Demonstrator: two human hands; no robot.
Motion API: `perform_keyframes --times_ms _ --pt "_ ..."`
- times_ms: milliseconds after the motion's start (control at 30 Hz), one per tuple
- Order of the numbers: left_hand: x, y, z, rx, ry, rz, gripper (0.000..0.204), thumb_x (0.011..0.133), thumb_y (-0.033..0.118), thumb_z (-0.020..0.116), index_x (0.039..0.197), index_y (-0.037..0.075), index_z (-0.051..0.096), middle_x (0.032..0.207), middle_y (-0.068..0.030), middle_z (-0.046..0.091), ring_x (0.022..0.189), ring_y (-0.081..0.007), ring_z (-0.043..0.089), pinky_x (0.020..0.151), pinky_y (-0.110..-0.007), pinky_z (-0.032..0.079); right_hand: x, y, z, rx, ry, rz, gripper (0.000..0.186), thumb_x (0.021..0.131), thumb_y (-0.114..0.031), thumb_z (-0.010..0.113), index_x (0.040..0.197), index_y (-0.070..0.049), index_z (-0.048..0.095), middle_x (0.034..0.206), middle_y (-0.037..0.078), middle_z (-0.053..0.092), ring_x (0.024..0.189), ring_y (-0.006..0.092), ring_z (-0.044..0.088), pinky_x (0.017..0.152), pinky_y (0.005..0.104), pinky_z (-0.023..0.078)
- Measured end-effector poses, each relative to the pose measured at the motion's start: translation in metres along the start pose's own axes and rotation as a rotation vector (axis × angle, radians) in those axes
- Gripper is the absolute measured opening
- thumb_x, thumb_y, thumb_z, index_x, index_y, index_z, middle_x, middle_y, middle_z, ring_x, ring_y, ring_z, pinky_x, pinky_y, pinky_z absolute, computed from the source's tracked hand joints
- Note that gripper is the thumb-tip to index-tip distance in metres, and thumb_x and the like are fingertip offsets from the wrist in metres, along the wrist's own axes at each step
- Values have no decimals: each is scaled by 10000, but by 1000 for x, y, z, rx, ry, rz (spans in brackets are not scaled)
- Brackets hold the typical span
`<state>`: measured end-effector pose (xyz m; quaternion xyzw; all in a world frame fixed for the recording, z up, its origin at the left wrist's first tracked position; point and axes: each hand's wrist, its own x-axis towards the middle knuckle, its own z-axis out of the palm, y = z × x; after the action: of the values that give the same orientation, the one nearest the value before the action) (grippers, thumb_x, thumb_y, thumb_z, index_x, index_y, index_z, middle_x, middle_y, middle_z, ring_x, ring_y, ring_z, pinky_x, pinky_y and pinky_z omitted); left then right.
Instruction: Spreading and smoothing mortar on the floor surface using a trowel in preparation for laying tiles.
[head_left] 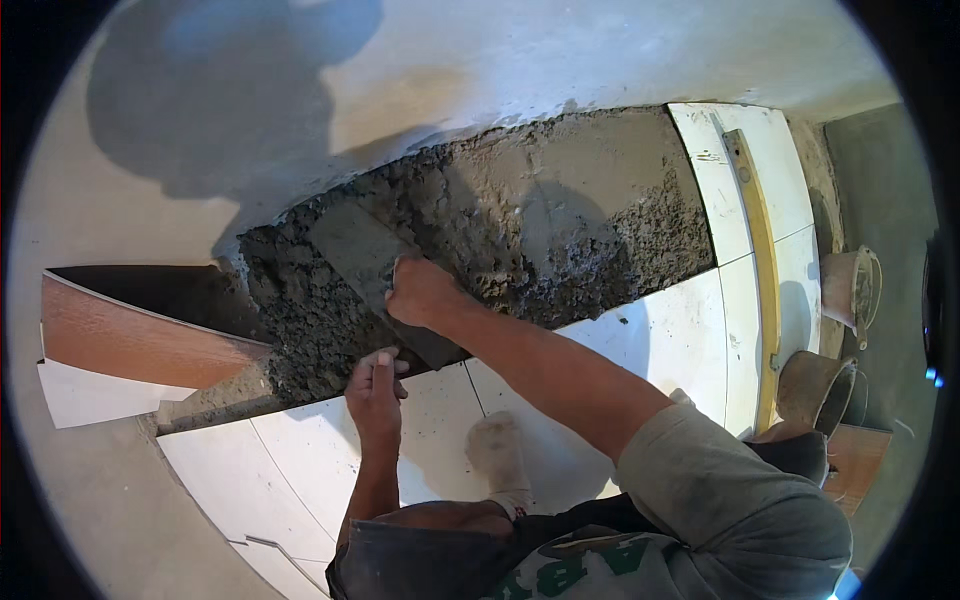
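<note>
A flat grey steel trowel [375,270] lies on a bed of coarse wet grey mortar [520,225], its handle hidden inside the closed right hand [420,292]; the left hand [375,385], fingers pressed together, rests at the white floor tiles' [660,345] edge, trowel's lower end obscured

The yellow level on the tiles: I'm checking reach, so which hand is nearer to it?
Right. The right hand grips the trowel on the mortar bed, well left of the yellow level; the left hand rests farther left.

Wet mortar bed [560,210] is lying open right of the trowel [375,270]; the wall [560,50] is blocking behind, buckets [850,290] are standing far right.
</note>
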<state>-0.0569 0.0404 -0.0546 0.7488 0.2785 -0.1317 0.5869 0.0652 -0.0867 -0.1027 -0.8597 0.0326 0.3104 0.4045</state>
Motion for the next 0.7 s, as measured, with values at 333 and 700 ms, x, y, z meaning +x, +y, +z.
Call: perform_keyframes --times_ms 333,700 --pt "6 -6 5 -82 -78 92 259 952 211 535 991 -24 638 805 -76 654 554 -51 485 520 -209 424 -13 32 -143 -506 86 -97 632 876 -522 545 1234 -1 529 1001 254 647 997 392 618 884 471 478" --pt "7 -27 -8 -7 -39 -83 261 952 219 542 1007 -16 641 805 -75 662 547 -51 487 508 -210 418 100 -19 -111 -745 -95 -347 528 865 -491 536 1091 -26 642 978 209 668 968 359 634 869 468 496"
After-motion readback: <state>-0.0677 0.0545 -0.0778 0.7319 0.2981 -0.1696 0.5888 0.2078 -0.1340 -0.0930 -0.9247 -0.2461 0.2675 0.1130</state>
